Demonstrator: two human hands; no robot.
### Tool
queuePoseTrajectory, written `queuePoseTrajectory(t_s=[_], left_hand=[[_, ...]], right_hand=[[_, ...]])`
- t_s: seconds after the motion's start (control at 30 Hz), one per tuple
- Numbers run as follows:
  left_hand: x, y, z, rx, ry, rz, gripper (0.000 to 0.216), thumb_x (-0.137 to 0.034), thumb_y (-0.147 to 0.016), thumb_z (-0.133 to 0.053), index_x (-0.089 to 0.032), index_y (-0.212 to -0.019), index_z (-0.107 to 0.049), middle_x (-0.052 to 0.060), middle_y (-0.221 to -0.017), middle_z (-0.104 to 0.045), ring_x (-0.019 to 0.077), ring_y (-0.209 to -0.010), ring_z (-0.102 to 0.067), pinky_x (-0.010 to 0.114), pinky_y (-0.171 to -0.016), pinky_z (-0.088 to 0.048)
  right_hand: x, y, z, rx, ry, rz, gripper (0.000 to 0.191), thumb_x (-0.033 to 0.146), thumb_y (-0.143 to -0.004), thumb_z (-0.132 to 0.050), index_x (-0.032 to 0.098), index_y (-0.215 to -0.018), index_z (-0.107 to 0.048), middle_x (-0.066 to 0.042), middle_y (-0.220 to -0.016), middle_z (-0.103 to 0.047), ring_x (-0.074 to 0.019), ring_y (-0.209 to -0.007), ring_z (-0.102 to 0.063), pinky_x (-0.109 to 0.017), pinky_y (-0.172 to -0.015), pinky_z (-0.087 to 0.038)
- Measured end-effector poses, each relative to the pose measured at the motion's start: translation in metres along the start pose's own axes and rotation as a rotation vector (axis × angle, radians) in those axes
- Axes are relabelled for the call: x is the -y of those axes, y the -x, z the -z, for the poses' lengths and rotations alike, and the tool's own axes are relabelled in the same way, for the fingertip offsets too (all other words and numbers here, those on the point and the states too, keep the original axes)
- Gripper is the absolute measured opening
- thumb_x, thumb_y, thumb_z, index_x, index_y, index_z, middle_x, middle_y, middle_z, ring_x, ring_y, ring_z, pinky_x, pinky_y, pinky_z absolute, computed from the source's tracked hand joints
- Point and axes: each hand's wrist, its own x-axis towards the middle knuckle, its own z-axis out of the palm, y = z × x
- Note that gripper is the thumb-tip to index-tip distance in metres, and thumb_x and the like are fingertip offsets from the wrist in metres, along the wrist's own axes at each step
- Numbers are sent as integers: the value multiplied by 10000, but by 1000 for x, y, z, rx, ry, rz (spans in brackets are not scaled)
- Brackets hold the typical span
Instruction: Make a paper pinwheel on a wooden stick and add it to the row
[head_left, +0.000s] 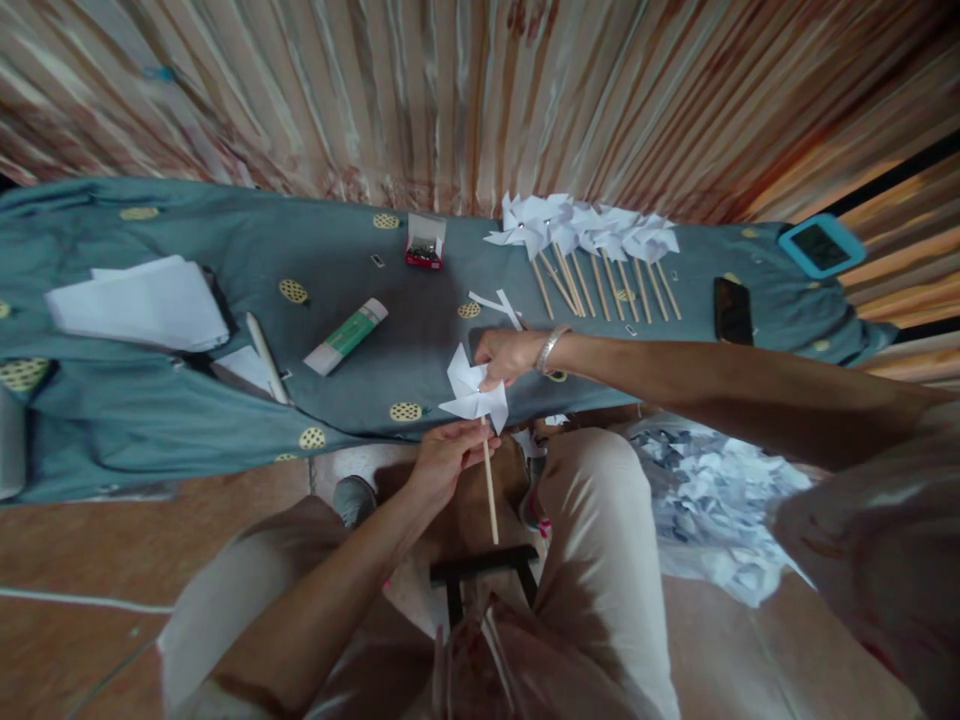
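Note:
A white paper pinwheel [466, 381] on a thin wooden stick [491, 490] is held over the front edge of the cloth-covered table. My left hand [448, 455] is closed round the stick just below the paper blades. My right hand [504, 358], with a bracelet at the wrist, has its fingers closed at the pinwheel's centre, pressing on the paper there. Its fingertips partly hide the middle. Beyond my right hand lie narrow white paper strips [496, 303]. Several finished-looking pinwheels [585, 228] lie in a row at the back, sticks pointing toward me.
On the green tablecloth [247, 235] are an open red box of metal pins [425, 243], a green-and-white glue stick [346, 337], a white pen-like tool [266, 357], stacked paper [142, 305], a phone [733, 310] and a blue-framed device [822, 246]. A bag of paper scraps [720, 510] sits below right.

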Motion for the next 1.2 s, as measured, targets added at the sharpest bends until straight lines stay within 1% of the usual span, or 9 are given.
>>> queuePoseTrajectory(t_s=[0.27,0.4,0.53,0.6,0.63,0.73,0.83,0.93,1.2], left_hand=[[-5,1,8,-9,-80,-76,370,-276,-414,-945,-105,-668,-738,39,-630,-722,127,-563,-668,250,-629,-561],[-12,3,14,-23,-204,-147,423,-377,-394,-938,-114,-652,-730,40,-610,-708,118,-527,-637,236,-570,-516],[-19,8,23,9,-392,-227,402,-475,-517,-874,-139,-685,-729,29,-618,-692,142,-533,-636,263,-559,-516],[-28,14,31,54,-609,-339,372,-522,-658,-780,-154,-663,-723,1,-543,-625,132,-490,-585,266,-528,-499],[-34,18,35,53,-760,-461,341,-501,-738,-724,-165,-679,-729,-7,-533,-605,128,-488,-563,263,-525,-489],[-50,27,41,-43,-1123,-936,221,-352,-877,-618,-179,-847,-752,43,-786,-707,170,-729,-643,303,-714,-530],[-54,24,37,-1,-1326,-1191,268,-279,-953,-525,-186,-1127,-706,96,-1134,-700,227,-1067,-619,393,-937,-501],[-48,12,30,54,-1435,-1252,314,-236,-981,-467,-171,-1226,-653,122,-1253,-651,246,-1139,-576,440,-975,-483],[-38,-6,29,145,-1523,-1259,328,-185,-984,-444,-175,-1257,-626,133,-1306,-618,257,-1147,-552,472,-966,-498]], right_hand=[[2,1,1,18,36,8,100,192,-803,-694,106,-850,-719,-64,-834,-741,-162,-742,-702,-214,-605,-535],[3,1,1,10,86,23,102,196,-797,-703,107,-840,-730,-64,-811,-739,-168,-730,-700,-221,-607,-520],[-2,1,1,17,8,53,79,185,-783,-709,113,-811,-725,-48,-776,-725,-145,-687,-676,-206,-592,-505],[-6,1,0,8,-36,82,68,176,-783,-698,115,-807,-718,-38,-772,-719,-126,-662,-653,-193,-578,-487],[-8,2,-1,0,-34,95,67,177,-780,-695,115,-796,-715,-34,-759,-713,-120,-647,-639,-190,-568,-473],[-16,1,-3,-32,-13,135,77,197,-761,-698,120,-763,-705,-16,-697,-682,-110,-607,-600,-191,-541,-424],[-23,0,-6,-60,-49,197,105,227,-763,-692,124,-781,-704,3,-658,-654,-103,-589,-569,-192,-520,-378],[-27,1,-9,-107,-34,226,145,258,-771,-686,120,-807,-708,3,-656,-648,-106,-608,-559,-197,-513,-345],[-28,1,-9,-141,71,260,211,300,-769,-680,118,-860,-737,-32,-761,-714,-128,-668,-590,-221,-547,-346]])
